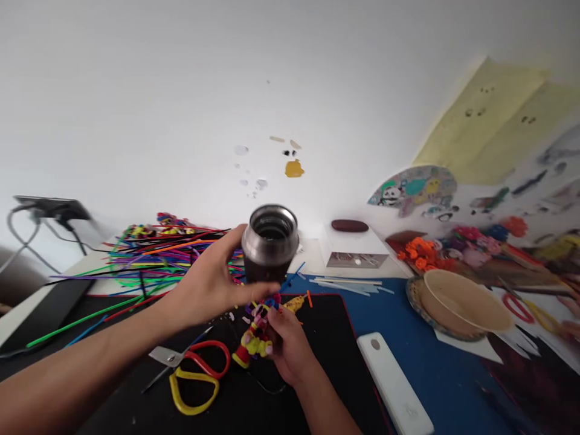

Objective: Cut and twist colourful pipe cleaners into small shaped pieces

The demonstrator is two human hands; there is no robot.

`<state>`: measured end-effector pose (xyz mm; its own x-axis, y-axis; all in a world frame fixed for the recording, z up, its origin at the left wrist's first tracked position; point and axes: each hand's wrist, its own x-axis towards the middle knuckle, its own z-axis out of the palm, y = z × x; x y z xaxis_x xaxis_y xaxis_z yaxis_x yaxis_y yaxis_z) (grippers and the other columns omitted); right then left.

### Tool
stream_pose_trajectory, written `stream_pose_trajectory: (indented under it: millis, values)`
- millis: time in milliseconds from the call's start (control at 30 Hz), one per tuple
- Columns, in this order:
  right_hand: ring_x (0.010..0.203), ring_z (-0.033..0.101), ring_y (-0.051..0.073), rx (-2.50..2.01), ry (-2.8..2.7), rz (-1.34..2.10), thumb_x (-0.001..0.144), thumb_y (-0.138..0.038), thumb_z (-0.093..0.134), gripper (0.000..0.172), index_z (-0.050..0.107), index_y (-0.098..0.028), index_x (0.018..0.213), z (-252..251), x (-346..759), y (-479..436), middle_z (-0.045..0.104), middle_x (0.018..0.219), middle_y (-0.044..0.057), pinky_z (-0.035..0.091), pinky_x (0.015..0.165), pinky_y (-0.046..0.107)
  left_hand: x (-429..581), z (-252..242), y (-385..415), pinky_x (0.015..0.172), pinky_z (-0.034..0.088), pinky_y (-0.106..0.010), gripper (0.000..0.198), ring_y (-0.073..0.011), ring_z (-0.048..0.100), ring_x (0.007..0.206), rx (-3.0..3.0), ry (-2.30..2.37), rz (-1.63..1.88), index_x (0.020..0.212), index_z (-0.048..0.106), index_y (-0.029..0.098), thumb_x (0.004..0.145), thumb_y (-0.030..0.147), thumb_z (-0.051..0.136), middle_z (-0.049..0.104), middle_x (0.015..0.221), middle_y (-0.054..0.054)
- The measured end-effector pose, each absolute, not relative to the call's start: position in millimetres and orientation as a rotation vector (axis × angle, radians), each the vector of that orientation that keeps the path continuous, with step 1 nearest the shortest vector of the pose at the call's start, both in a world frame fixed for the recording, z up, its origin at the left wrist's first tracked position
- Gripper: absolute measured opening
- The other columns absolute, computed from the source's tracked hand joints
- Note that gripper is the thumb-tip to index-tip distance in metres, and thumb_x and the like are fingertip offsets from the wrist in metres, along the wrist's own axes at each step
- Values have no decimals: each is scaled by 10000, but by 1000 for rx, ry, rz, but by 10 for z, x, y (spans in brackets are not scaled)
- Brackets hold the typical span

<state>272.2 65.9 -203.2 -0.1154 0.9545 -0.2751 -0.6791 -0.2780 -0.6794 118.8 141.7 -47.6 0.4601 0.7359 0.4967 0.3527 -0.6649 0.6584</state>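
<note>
1. Tumbler: held roughly upright above the far part of the black mat, its mouth open, with a bare steel collar over a dark body. I'd judge it rigid and fairly weighty, and smooth enough to slip at the bright collar; the dark body below is probably the surer place to take hold. (Whether anything is inside, the shadow doesn't tell.)
2. The left hand is wrapped around it: what seems to be the thumb crosses the near side low down, another finger lies up the left side toward the rim, and the rest are hidden.
3. The right hand is just below, over the middle of the mat, its fingers pinching a pipe-cleaner figure in yellow, red and pink. It looks light, soft and bendable, so a gentle hold on the thicker body should suit it best. I cannot tell whether it touches the tumbler.
4. On the mat's left part lie scissors with red and yellow handles.
5. Loose pipe cleaners heap up past the mat's far left edge; a white bar lies just off its right edge, and a pale bowl sits farther right of it.
</note>
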Motion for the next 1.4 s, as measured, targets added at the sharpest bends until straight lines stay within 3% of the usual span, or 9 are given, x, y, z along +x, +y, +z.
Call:
stream_pose_trajectory:
  millis: [133, 467, 700, 800, 967, 1200, 1300, 1400]
  values:
    - [384, 347, 60, -838, -401, 1739, 569, -661, 971, 637, 636, -170, 798, -2075, 2757, 745, 431, 483, -97, 320, 362, 174, 1800, -760, 2091, 993, 574, -441, 652, -329, 693, 1141, 1897, 910, 1027, 1279, 595, 178, 760, 467, 864, 730, 1242, -120]
    - [420, 371, 54, -768, -422, 1827, 488, -747, 947, 777, 731, -145, 928, -1944, 2857, 742, 541, 602, -53, 408, 349, 169, 2974, -1379, 3194, 916, 523, -461, 578, -297, 651, 1031, 1907, 1014, 984, 1201, 584, 144, 760, 405, 852, 702, 1153, -139]
    - [431, 370, 52, -739, -440, 1888, 512, -732, 949, 744, 716, -146, 909, -1876, 2900, 737, 521, 610, -51, 390, 354, 164, 3374, -1801, 3448, 911, 543, -457, 606, -317, 687, 1070, 1893, 1099, 955, 1211, 563, 201, 725, 394, 870, 727, 1194, -110]
    - [437, 358, 58, -739, -447, 1887, 535, -732, 941, 718, 708, -159, 900, -1865, 2915, 729, 470, 579, -67, 380, 372, 171, 3405, -1895, 3554, 946, 540, -474, 612, -330, 685, 1105, 1902, 1120, 971, 1238, 567, 194, 743, 397, 864, 721, 1236, -134]
    - [445, 325, 47, -741, -429, 1874, 565, -733, 930, 710, 701, -161, 916, -1865, 2938, 725, 548, 638, -45, 331, 362, 166, 3407, -1980, 3671, 996, 521, -493, 701, -354, 666, 1170, 1939, 1110, 968, 1318, 558, 176, 750, 446, 870, 703, 1290, -164]
    - [420, 332, 62, -826, -372, 1751, 597, -705, 933, 650, 636, -187, 855, -1952, 2954, 756, 435, 514, -94, 338, 349, 165, 3122, -1823, 3475, 1064, 494, -449, 791, -322, 617, 1287, 1923, 1123, 869, 1478, 463, 135, 815, 414, 791, 601, 1462, -223]
    - [432, 347, 61, -837, -357, 1693, 616, -694, 930, 634, 643, -176, 842, -1964, 2962, 768, 427, 530, -86, 309, 360, 165, 2614, -1656, 3193, 1026, 518, -422, 663, -289, 659, 1195, 1891, 1115, 868, 1418, 537, 139, 864, 453, 721, 676, 1344, -180]
    - [440, 404, 77, -843, -391, 1679, 647, -694, 914, 622, 657, -175, 875, -1971, 2949, 758, 437, 553, -75, 297, 366, 173, 1976, -1467, 2775, 983, 534, -388, 519, -272, 691, 1122, 1895, 916, 569, 1230, 687, 202, 879, 584, 700, 756, 1193, -86]
